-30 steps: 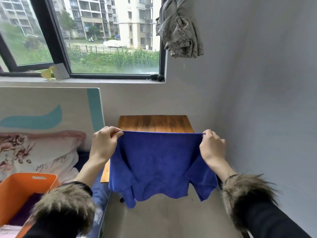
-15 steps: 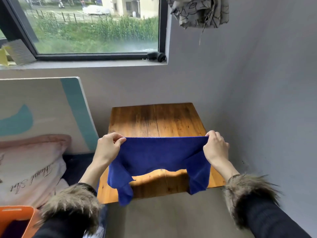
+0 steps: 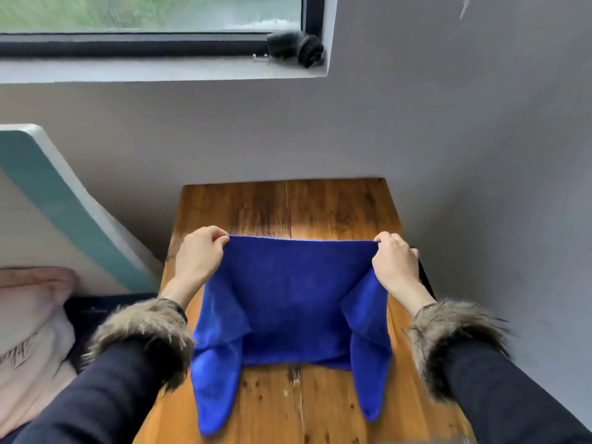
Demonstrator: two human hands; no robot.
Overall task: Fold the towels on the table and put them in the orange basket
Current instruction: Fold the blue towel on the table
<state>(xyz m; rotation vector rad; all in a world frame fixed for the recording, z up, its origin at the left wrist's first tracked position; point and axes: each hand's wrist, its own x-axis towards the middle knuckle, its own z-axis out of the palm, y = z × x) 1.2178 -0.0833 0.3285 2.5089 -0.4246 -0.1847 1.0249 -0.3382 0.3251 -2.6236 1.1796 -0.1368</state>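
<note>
Blue towel (image 3: 298, 302) stretched crosswise above the bench (image 3: 339, 209), top edge pinched at either end by left hand (image 3: 198, 256) and right hand (image 3: 395, 262); lower corners trailing near side, grips level, equally near.

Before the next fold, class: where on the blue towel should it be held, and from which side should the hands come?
Grip the blue towel at the two far corners of its taut top edge, as the left hand and right hand do now, pinching from above and from the outer sides. That edge is straight and stretched, while the near corners hang loose over the wooden table, so they probably give less control.
</note>
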